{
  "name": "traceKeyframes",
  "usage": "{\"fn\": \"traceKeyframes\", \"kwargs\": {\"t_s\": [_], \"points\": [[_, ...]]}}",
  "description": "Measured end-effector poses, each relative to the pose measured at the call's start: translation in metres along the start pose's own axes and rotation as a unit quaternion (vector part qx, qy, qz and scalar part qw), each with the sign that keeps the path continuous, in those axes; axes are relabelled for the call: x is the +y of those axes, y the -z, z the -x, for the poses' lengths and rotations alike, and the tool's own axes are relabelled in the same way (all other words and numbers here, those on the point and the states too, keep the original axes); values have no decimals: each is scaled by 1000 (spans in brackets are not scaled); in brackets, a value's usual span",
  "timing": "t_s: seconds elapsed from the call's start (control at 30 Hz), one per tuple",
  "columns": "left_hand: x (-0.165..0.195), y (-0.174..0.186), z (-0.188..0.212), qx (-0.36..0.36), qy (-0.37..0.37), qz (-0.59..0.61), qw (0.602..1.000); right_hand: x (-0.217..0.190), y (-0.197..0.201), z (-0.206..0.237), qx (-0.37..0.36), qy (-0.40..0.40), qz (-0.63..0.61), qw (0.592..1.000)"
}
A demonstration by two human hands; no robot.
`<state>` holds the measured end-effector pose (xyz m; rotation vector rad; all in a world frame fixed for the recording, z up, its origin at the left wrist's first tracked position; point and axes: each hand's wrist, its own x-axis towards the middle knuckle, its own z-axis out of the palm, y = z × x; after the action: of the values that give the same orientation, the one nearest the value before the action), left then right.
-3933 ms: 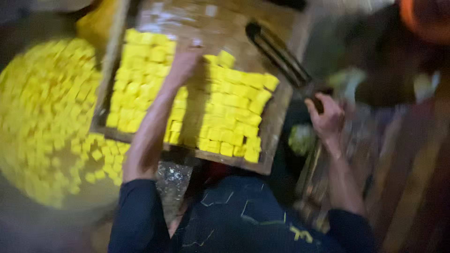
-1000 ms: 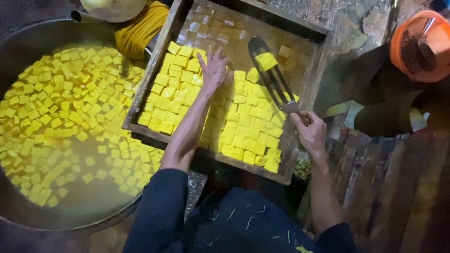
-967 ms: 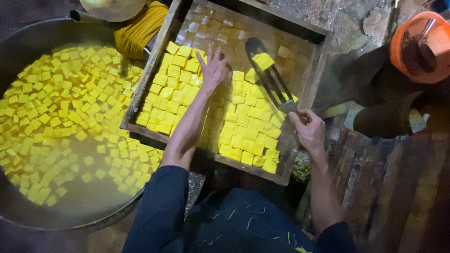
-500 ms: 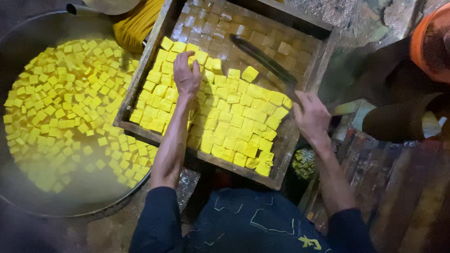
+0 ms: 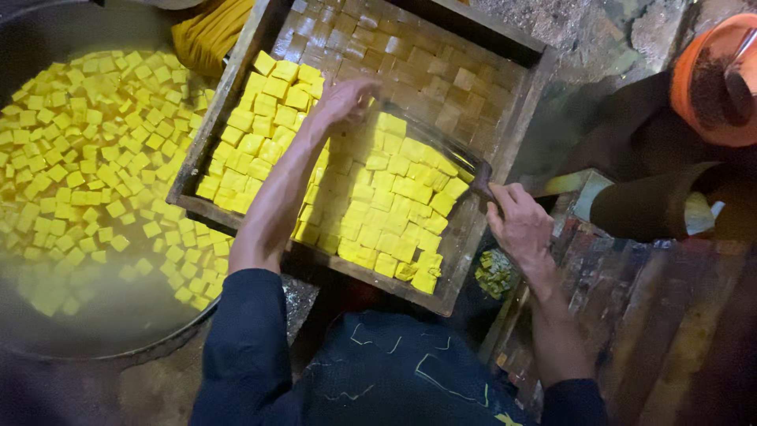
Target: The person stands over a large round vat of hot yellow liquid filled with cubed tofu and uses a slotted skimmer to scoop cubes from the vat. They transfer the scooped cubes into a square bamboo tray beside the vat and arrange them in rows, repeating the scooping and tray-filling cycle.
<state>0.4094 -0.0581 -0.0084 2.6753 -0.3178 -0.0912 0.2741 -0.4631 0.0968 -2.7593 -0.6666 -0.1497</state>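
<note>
A wooden tray [image 5: 505, 118] holds many small yellow cubes [image 5: 394, 205] in its near half; its far half shows bare gridded wood. My left hand [image 5: 343, 99] reaches over the cubes with fingers apart, palm down, near the upper edge of the cube mass. My right hand [image 5: 516, 221] grips the dark handle of a long flat blade [image 5: 430, 138] that lies across the tray just behind the cubes. Dark blue sleeves cover both forearms.
A large round metal pan [image 5: 118, 347] at left is filled with liquid and floating yellow cubes [image 5: 87, 166]. An orange bucket [image 5: 714, 79] stands at the upper right, with dark containers below it. Yellow cloth [image 5: 209, 35] lies behind the tray. Wooden planks run at the right.
My left hand shifted right along the top of the cubes. The blade swung from lying diagonally to lying across the tray behind the cubes, still held by my right hand.
</note>
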Motion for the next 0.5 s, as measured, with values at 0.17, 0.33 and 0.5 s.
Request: {"fn": "traceKeyframes", "kwargs": {"t_s": [0.17, 0.33, 0.5], "points": [[11, -14, 3, 134, 11, -194, 972, -7, -2, 5, 79, -21, -56, 995], [55, -27, 111, 302, -22, -62, 951, -45, -46, 7, 82, -83, -445, 888], [24, -11, 289, 419, 236, 124, 868, -150, -126, -4, -57, -245, -599, 761]]}}
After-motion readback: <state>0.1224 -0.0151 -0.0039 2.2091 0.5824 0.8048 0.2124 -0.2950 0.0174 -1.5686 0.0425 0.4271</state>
